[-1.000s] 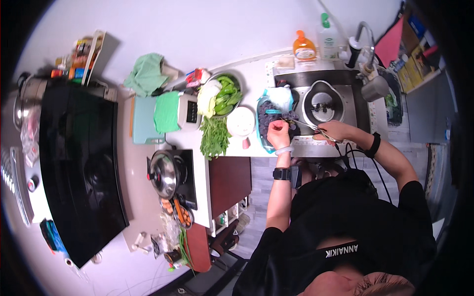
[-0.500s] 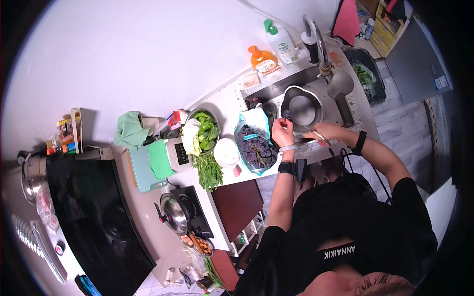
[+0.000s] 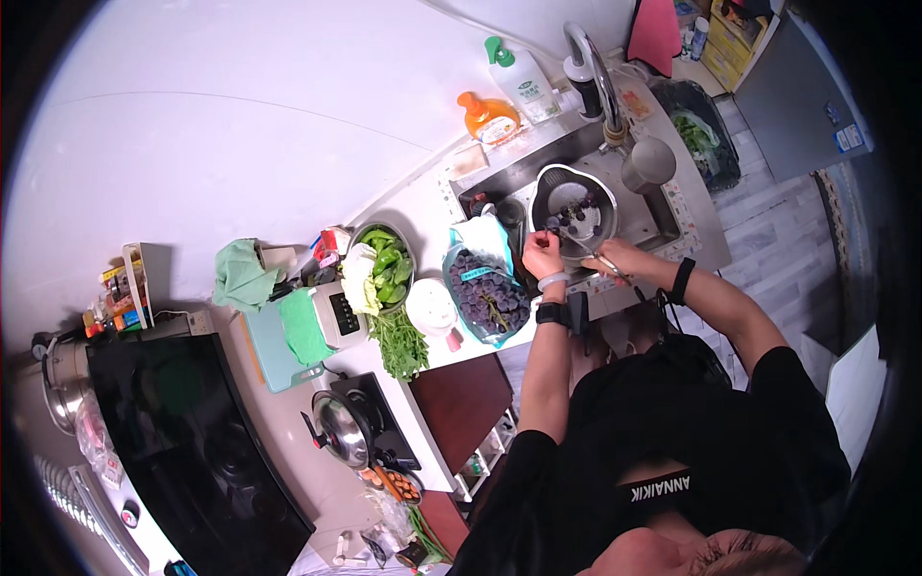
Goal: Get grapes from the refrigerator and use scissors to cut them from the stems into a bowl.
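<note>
My left hand (image 3: 544,254) is closed in a pinch at the near left edge of a basin (image 3: 561,169) with a white rim, set in the sink. Dark grapes (image 3: 553,227) show at its fingertips. My right hand (image 3: 626,260) grips scissors (image 3: 612,268) by the handles, their blades pointing toward the left fingertips. Several loose grapes (image 3: 581,211) lie inside the basin. Left of the sink, a blue-and-white bag (image 3: 480,230) holds a large bunch of dark grapes (image 3: 488,296).
Over the sink (image 3: 663,216) stands a faucet (image 3: 609,96), with a grey cup (image 3: 648,165) beside it. Soap bottles (image 3: 493,120) stand behind. Further left are a bowl of green peppers (image 3: 389,269), leafy greens (image 3: 400,343), a white round container (image 3: 431,305) and a lidded pan (image 3: 342,429).
Several grapes now lie in the basin, which looked bare before. Both hands stay at the basin's near edge. The whole view has shifted slightly.
</note>
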Tool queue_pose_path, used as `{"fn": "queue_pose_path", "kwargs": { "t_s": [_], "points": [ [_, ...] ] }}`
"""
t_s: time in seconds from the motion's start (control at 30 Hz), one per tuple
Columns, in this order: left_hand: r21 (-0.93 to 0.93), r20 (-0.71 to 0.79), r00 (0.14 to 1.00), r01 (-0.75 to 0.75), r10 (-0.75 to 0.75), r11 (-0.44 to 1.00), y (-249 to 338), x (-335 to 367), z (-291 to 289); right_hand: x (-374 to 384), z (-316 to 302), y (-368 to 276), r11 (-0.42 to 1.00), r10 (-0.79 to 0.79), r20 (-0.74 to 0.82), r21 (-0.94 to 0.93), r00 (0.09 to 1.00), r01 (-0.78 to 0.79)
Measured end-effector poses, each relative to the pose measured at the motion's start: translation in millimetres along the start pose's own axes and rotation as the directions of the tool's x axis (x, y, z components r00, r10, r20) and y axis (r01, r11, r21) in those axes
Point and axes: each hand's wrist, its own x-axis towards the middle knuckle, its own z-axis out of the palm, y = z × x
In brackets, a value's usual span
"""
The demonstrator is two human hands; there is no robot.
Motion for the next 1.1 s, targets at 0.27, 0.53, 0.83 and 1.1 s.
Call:
{"fn": "queue_pose_path", "kwargs": {
  "t_s": [0.27,0.53,0.83,1.1],
  "points": [
    [-0.665,0.197,0.966,0.257,-0.167,0.701,-35,10,-12,-32,-35,-10,0.992,0.016,0.079,0.121,0.997,-0.026],
    [-0.621,0.292,0.952,0.264,-0.095,0.738,-10,8,-22,-29,-40,-10,0.956,-0.116,-0.047,-0.278,0.992,0.098],
    [-0.514,0.279,0.96,0.176,-0.031,0.84,-3,3,-14,-27,-42,-16,0.96,-0.113,-0.062,-0.266,0.992,0.093],
    [-0.349,0.252,0.966,0.139,-0.05,0.927,-13,3,-5,-13,-29,-10,0.939,-0.1,-0.119,-0.341,0.988,0.054]
  ]
}}
